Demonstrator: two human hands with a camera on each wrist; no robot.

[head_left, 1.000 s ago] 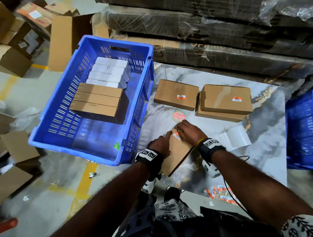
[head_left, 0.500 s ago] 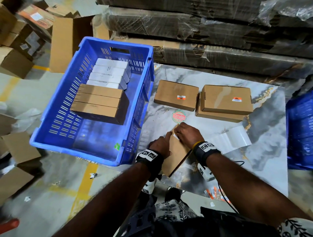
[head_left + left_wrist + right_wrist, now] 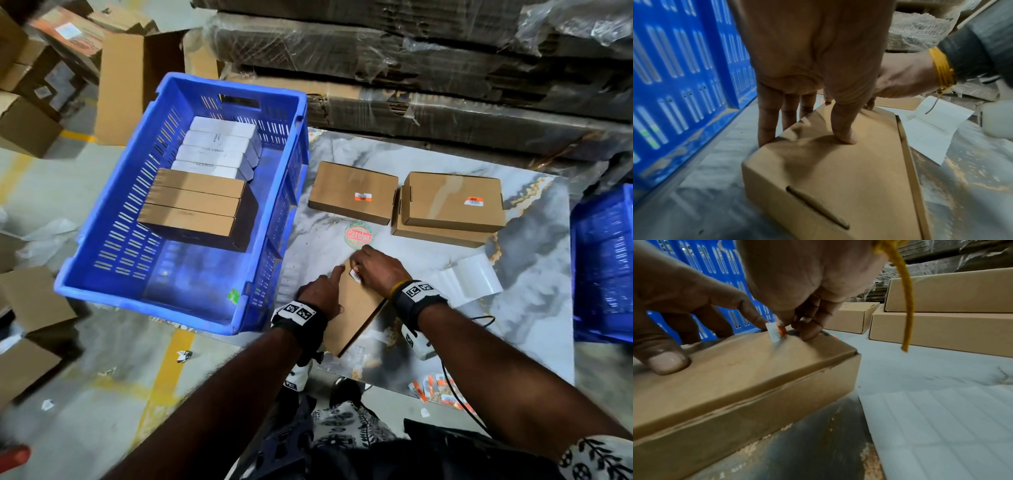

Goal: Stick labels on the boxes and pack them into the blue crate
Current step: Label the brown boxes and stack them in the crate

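Boxes are what I'm labelling, and the one under my hands, the near box (image 3: 356,308), lies flat on the table (image 3: 534,308) at its near edge, just right of the blue crate (image 3: 144,274). Compared with a second ago the box has not shifted; what changed is my right hand (image 3: 378,274), which has crept a little toward the far end of the lid, taking the label (image 3: 355,275) with it. The label is now partly down: in the right wrist view its white end sticks up off the cardboard while my curled fingertips (image 3: 807,331) pinch and press the orange end. My left hand (image 3: 322,294) is spread out, thumb (image 3: 844,134) flat on the lid and the straight fingers against the box's left side, steadying it and gripping nothing.

I judge the sticking step nearly finished; the label needs smoothing flat, then this box can go into the crate, which already holds brown and white boxes (image 3: 198,202). Two labelled boxes (image 3: 352,192) wait farther back on the table, with a sheet of backing paper (image 3: 472,281) to my right.
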